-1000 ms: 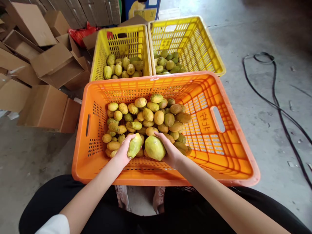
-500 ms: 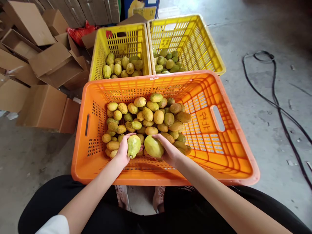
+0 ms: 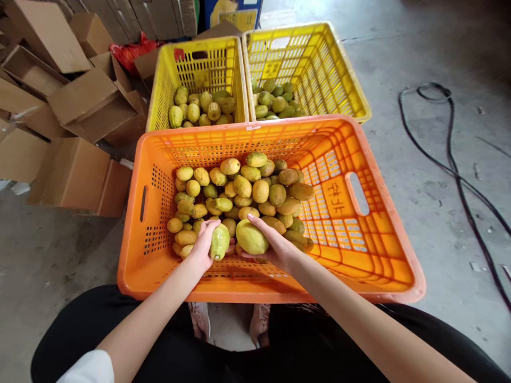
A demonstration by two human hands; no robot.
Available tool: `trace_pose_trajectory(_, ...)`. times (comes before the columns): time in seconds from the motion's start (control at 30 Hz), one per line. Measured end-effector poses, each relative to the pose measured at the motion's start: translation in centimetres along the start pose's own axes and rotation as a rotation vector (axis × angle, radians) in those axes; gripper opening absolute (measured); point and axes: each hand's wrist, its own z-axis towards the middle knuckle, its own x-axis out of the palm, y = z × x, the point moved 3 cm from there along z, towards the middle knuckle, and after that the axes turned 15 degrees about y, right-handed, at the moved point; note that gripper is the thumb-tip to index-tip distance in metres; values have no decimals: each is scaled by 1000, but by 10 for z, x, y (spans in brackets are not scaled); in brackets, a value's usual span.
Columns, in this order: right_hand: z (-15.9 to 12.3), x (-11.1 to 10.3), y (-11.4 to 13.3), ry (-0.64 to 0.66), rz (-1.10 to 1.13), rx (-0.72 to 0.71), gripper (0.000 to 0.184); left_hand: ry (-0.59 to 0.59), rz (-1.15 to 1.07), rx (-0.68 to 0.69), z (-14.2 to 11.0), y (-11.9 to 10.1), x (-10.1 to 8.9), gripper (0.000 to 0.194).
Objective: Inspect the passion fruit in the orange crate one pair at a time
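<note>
My left hand is closed around a bumpy green-yellow papaya, its blunt tip pointing toward me. Beside it, my right hand grips a smoother, rounder green-yellow papaya, thumb on top and fingers partly hidden underneath. Both fruits are held over the near side of an orange plastic crate, a small gap between them. Inside the crate lies a heap of yellow, green and brownish papayas.
Two yellow crates with green papayas stand against the orange crate's far side. Cardboard boxes are piled at the left, near a red plastic bag. A black cable loops over the concrete floor at right.
The papaya in my left hand has turned slightly, its tip now facing more toward me. My right hand has tilted its papaya a little, and more fingers show below it.
</note>
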Motion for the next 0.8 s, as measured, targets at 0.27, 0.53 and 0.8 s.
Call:
trace_pose_trajectory(0.27, 1, 1, -1, 65, -34, -23, 27, 26, -38, -51, 0, -2, 3, 10)
trace_pose_trajectory(0.53, 4, -1, -2, 60, -5, -10, 24, 11, -14, -6, 0, -2, 1, 17)
trace_pose_trajectory(0.8, -1, -1, 1, -64, -52, -4, 14, -12, -65, -70, 0, -1, 2, 16)
